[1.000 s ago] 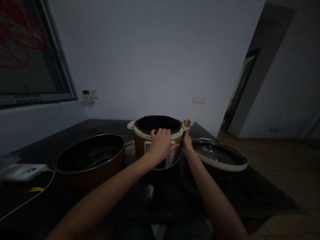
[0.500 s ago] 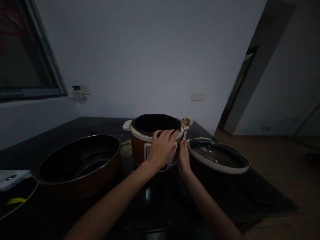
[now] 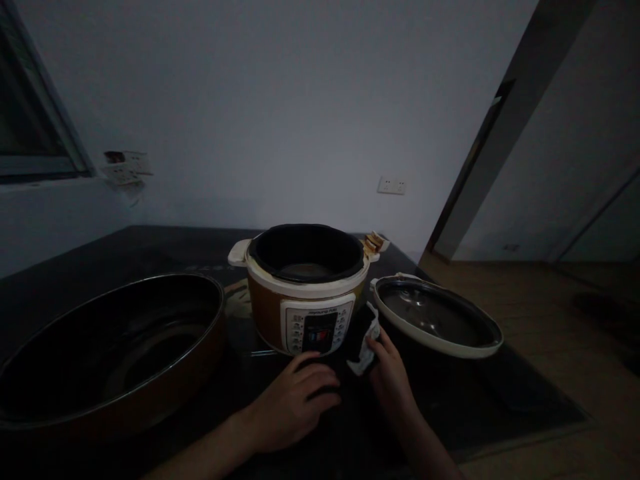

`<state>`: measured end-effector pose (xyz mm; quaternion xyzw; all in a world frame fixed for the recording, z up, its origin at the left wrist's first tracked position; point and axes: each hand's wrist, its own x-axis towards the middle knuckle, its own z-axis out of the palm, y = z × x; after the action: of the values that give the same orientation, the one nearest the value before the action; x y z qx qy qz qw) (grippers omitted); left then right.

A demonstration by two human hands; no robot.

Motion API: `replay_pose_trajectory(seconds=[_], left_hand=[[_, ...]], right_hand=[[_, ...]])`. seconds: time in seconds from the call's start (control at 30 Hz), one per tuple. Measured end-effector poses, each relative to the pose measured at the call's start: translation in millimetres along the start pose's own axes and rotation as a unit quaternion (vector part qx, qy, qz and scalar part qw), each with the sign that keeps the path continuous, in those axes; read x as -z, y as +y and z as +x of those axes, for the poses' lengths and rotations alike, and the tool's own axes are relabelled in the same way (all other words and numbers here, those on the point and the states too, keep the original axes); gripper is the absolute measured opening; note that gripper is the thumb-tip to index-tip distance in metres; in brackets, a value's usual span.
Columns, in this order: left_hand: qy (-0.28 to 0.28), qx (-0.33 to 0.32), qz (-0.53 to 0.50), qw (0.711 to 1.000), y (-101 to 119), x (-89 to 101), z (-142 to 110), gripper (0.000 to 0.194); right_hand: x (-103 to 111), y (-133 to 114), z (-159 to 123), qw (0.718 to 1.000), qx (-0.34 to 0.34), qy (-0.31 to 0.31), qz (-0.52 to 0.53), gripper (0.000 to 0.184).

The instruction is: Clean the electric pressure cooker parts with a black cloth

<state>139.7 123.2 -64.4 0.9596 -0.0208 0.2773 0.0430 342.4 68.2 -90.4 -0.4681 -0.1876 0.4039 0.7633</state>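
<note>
An open brown and cream electric cooker [image 3: 305, 293] stands in the middle of a dark table [image 3: 500, 393], its control panel facing me. My left hand [image 3: 295, 400] rests on the table just in front of the cooker with its fingers curled loosely and nothing visible in them. My right hand [image 3: 390, 373] is to the right of the cooker's base and pinches a small white cloth or crumpled paper [image 3: 367, 340].
A large dark pan [image 3: 100, 347] sits at the left. The cooker's glass lid [image 3: 435, 317] lies on the table to the right. Wall sockets [image 3: 391, 185] are on the back wall. A doorway opens at the right, above a wooden floor.
Both hands have dropped from the cooker's rim and side down to the table in front of it. The right hand now holds the white cloth. The view has shifted right and closer.
</note>
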Motion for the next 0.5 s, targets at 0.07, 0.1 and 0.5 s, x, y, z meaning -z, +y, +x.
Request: replay_pose_trajectory(seconds=[0.07,0.1,0.5], left_hand=[[-0.041,0.015,-0.036,0.998,-1.8,-6.7,-8.3,0.037],[-0.054,0.021,-0.054,0.997,-2.6,-9.2,-10.1,0.039],[-0.044,0.048,-0.122,0.99,-12.8,-19.7,-6.2,0.038]], right_hand=[[12.6,4.2,-5.9,0.999,-0.037,0.008,0.027,0.043],[20.4,4.9,-9.6,0.999,-0.043,0.013,0.03,0.038],[122.1,-51.8,-94.7,0.851,0.259,0.227,-0.397,0.048]])
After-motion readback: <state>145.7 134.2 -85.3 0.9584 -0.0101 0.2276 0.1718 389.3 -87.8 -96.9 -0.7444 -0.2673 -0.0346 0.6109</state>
